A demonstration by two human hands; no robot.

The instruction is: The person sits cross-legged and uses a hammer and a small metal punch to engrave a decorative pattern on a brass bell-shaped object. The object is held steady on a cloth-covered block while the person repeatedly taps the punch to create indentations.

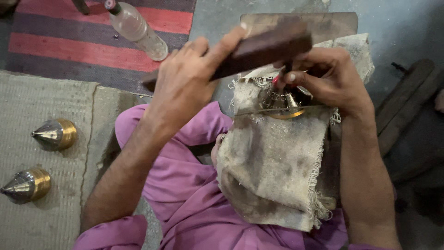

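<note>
2 brass cones (54,134) (on mat), 1 plastic bottle (137,30), 1 cloth (273,180), 1 wood block (259,48).

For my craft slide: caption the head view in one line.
Left hand grips a dark wooden block above a small brass bell-shaped piece steadied by the right hand on stained cloth.
</note>
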